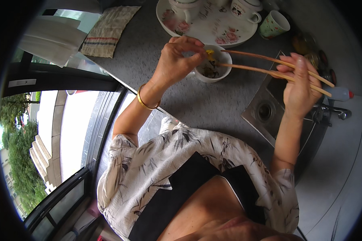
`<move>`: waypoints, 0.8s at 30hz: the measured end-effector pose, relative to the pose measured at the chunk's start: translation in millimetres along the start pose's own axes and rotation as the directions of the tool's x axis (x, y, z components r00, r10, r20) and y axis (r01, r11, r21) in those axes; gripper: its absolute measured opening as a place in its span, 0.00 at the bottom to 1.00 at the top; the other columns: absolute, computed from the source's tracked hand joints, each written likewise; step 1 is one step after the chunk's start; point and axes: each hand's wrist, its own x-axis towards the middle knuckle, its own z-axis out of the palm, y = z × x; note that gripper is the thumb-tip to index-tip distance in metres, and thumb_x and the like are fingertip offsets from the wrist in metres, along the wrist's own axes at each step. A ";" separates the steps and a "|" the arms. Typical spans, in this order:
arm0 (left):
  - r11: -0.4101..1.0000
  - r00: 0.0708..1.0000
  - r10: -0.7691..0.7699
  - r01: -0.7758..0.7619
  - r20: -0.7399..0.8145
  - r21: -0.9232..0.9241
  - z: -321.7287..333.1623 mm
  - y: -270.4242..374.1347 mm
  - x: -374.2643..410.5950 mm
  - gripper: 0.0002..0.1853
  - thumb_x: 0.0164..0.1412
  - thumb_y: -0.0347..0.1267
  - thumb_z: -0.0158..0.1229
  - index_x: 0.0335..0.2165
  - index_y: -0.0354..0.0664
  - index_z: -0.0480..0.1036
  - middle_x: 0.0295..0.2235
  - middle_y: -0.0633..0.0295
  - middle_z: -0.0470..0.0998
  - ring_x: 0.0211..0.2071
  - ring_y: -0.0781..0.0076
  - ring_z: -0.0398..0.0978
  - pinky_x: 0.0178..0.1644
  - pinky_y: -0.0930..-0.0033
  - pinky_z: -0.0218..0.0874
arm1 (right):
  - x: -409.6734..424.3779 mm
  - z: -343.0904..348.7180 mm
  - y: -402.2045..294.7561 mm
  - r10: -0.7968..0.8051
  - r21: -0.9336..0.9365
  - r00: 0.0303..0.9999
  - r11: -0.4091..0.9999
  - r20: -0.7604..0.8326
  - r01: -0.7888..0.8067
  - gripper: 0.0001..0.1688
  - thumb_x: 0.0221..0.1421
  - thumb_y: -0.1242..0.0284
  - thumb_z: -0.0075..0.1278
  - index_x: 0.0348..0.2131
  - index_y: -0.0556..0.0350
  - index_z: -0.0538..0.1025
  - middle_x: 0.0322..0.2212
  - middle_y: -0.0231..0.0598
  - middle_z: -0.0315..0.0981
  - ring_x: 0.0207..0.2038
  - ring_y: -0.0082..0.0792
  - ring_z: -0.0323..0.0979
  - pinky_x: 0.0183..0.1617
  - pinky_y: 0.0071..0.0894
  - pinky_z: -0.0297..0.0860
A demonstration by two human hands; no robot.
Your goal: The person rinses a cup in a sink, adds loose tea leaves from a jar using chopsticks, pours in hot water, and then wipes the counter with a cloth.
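Over the rim of a white handled cup (217,79), my left hand (181,57) has its thumb and fingertips close together beside a small yellow flower-like piece (210,55). Whether the fingers grip that piece cannot be told. Dark, leaf-like bits (209,71) lie inside the cup. My right hand (301,81) holds a pair of wooden chopsticks (259,70); their tips are apart, one over the cup's interior and the other near its far rim. A gold bangle circles my left wrist.
Behind the cup stands a rose-patterned white tray (211,28) with lidded mugs (244,10). A green patterned cup (274,25) is beside it. A sink (264,111) with a faucet (335,111), a plastic bottle (339,93) and jars are at right. A striped cloth (107,33) lies at left.
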 end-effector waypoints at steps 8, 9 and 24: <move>0.888 0.966 -0.181 0.240 0.183 -0.392 -0.7 2.2 6.5 0.06 0.47 0.24 0.61 0.29 0.38 0.79 0.36 0.65 0.75 0.40 0.74 0.68 0.46 0.72 0.59 | 6.9 -3.6 -0.5 0.119 0.160 0.993 0.980 0.018 -0.121 0.15 0.59 0.70 0.44 0.37 0.67 0.72 0.28 0.51 0.74 0.24 0.30 0.73 0.24 0.34 0.76; 0.872 0.963 -0.190 0.255 0.192 -0.417 -1.1 1.0 6.8 0.07 0.46 0.25 0.62 0.29 0.38 0.79 0.36 0.66 0.75 0.40 0.74 0.68 0.45 0.72 0.60 | 8.0 -2.3 1.6 0.115 0.178 0.993 0.977 0.036 -0.120 0.15 0.59 0.70 0.44 0.37 0.67 0.72 0.28 0.51 0.74 0.24 0.30 0.73 0.24 0.34 0.76; 0.883 0.979 -0.131 0.186 0.153 -0.432 -18.7 15.5 11.1 0.05 0.45 0.26 0.62 0.25 0.38 0.79 0.38 0.66 0.76 0.44 0.72 0.67 0.54 0.68 0.53 | -3.8 4.4 -1.0 0.070 -0.052 0.997 0.996 -0.045 -0.072 0.12 0.57 0.75 0.45 0.34 0.72 0.72 0.24 0.53 0.74 0.22 0.30 0.72 0.28 0.25 0.73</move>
